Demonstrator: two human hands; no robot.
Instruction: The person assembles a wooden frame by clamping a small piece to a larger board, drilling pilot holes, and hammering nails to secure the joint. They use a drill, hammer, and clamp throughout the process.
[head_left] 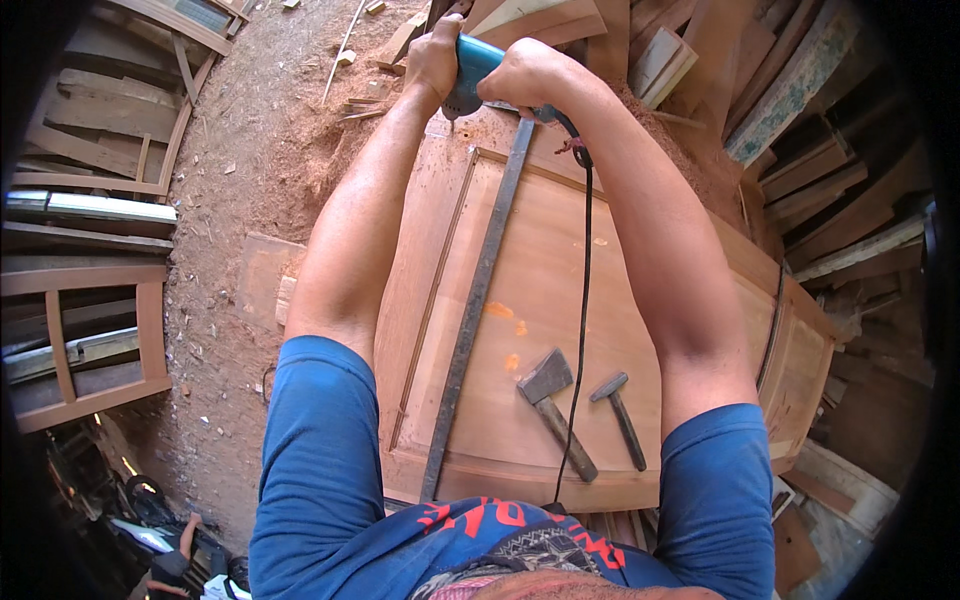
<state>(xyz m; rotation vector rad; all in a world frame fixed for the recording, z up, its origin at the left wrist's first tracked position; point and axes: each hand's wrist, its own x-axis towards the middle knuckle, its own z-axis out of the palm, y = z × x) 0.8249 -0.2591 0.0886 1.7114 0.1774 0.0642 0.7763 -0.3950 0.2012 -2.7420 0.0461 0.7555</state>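
At the far end of a wooden panel door (pixel 540 350), both my hands are closed around a teal corded power tool (pixel 478 62) that looks like a drill. My left hand (pixel 434 62) wraps its left side and top. My right hand (pixel 525 72) grips it from the right, near where the cord leaves. The tool's dark lower end points down at the door's far left corner; its tip is too small to make out clearly. A black cord (pixel 587 240) runs back toward me across the panel. A long dark metal bar (pixel 478 310) lies lengthwise on the door, beside the cord.
A hatchet (pixel 548 380) and a small hammer (pixel 620 405) lie on the door's near part. Wood shavings (pixel 320 130) and offcuts cover the floor on the left. Stacked boards (pixel 815 185) crowd the right; wooden frames (pixel 150 330) stand left. Another person (pixel 180 550) is at lower left.
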